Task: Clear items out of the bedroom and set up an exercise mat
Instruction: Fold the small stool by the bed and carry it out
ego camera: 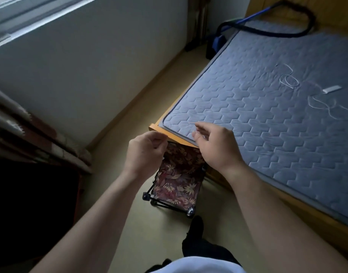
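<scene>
Biggest thing in the room is the bed: a blue-grey quilted mattress pad (267, 119) on an orange wooden bed frame (154, 127), taking up the whole right side, with pale yellowish floor (129, 123) running between it and the wall. The item that looks next to go is the dark red leaf-print fabric trolley on a black wheeled frame (177, 180). It's parked on the floor right at the near corner of the bed, top end tucked under the frame's edge and wheels at the end nearest the person, so its long axis runs straight away from them. It sits directly below and between the two hands, so neither is really closer. The left hand (147, 152) hovers over its top left edge and the right hand (214, 146) over the top right, both apart from the fabric. The left fingers (159, 139) are curled in with the thumb on the forefinger; can't tell if they pinch anything. The right fingers (203, 128) are loosely bent and apart, holding nothing visible. Loose white threads (289, 79) lie further up the pad. No exercise mat is obvious anywhere.
</scene>
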`<state>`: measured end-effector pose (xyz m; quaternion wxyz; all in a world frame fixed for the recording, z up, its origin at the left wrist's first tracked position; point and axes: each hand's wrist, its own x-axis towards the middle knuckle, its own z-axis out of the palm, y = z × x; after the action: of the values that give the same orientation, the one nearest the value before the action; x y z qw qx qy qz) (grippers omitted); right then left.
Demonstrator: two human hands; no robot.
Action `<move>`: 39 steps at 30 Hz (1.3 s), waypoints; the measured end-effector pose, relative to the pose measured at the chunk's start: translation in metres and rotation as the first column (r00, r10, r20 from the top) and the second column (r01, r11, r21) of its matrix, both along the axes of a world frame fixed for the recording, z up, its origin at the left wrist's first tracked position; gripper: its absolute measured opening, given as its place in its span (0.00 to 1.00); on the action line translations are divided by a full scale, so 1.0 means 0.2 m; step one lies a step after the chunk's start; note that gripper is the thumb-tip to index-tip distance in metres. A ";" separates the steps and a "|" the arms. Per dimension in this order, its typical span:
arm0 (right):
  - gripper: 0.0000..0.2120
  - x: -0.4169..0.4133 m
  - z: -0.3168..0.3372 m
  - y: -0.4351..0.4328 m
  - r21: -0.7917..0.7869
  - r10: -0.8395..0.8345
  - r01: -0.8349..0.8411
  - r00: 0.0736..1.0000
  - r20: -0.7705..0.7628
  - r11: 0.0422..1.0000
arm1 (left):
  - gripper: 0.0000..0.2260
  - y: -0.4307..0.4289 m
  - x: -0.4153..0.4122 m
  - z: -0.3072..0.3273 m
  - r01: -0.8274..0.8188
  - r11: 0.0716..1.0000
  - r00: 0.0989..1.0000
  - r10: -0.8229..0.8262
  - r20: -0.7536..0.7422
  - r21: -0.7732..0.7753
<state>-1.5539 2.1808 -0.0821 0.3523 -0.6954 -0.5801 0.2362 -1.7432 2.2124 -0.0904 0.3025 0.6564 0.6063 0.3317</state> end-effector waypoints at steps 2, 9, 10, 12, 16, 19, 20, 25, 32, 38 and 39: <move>0.18 0.03 -0.05 0.10 -0.019 -0.008 0.008 1.000 -0.017 1.000 | 0.05 0.09 0.04 -0.04 0.014 1.000 1.000 -0.014 -0.027 -0.014; 0.17 0.07 -0.21 0.45 -0.135 -0.035 0.030 0.999 -0.028 0.990 | 0.05 0.45 0.13 -0.18 0.080 0.995 0.992 -0.086 -0.095 -0.066; 0.17 0.08 -0.22 0.49 -0.147 -0.043 0.039 0.999 -0.023 0.988 | 0.06 0.50 0.13 -0.21 0.091 0.993 0.990 -0.098 -0.103 -0.076; 0.17 0.08 -0.28 0.58 -0.183 -0.086 0.079 0.996 -0.033 0.980 | 0.06 0.62 0.14 -0.29 0.126 0.986 0.982 -0.139 -0.129 -0.106; 0.17 0.06 -0.40 0.70 -0.255 -0.143 0.137 0.990 -0.004 0.957 | 0.07 0.81 0.15 -0.46 0.231 0.956 0.948 -0.263 -0.177 -0.183; 0.17 0.04 -0.52 0.77 -0.318 -0.194 0.192 0.981 0.028 0.928 | 0.06 0.94 0.14 -0.63 0.313 0.917 0.903 -0.367 -0.222 -0.246; 0.16 0.03 -0.56 0.79 -0.340 -0.209 0.209 0.977 0.038 0.917 | 0.07 0.97 0.14 -0.69 0.333 0.904 0.888 -0.396 -0.235 -0.269; 0.17 0.00 -0.85 0.86 -0.500 -0.295 0.280 0.954 0.052 0.819 | 0.13 1.11 0.14 -0.98 0.332 0.830 0.820 -0.489 -0.298 -0.447; 0.26 -0.02 -1.28 0.88 -0.754 -0.361 0.289 0.930 0.073 0.591 | 0.28 1.26 0.19 -1.39 0.301 0.700 0.739 -0.600 -0.305 -0.648; 0.35 0.00 -1.54 0.90 -0.805 -0.351 0.296 0.929 0.118 0.515 | 0.36 1.37 0.24 -1.68 0.247 0.659 0.724 -0.613 -0.317 -0.710; 0.36 0.01 -1.58 0.91 -0.814 -0.353 0.300 0.927 0.126 0.498 | 0.37 1.38 0.24 -1.73 0.243 0.654 0.725 -0.613 -0.314 -0.717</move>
<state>-1.5516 2.3625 -0.3984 0.0430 -0.8677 -0.2508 0.4270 -1.6950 2.4885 -0.4362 0.3959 0.7090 0.5577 -0.1721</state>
